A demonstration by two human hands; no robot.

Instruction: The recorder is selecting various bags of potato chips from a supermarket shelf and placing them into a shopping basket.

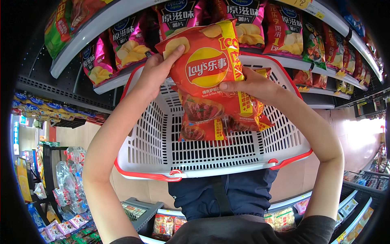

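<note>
A red and yellow bag of Lay's potato chips (202, 71) is held between both hands above the shopping basket. My left hand (161, 68) pinches its upper left edge, thumb on the front. On the right side, my right hand (249, 84) grips the bag with the thumb across its front. Below it stands the white plastic basket (149, 143) with red rim and handles. More red chip bags lie inside, one at the lower left (198, 131) and another at the right (262, 120), both partly hidden by the held bag.
A shelf edge (118, 80) runs just behind the basket, with pink and black chip bags (129, 45) standing on it. Further shelves (329, 15) curve around the right. At the left are clear plastic bottles (70, 177). Packaged snacks (164, 225) line a low shelf near my body.
</note>
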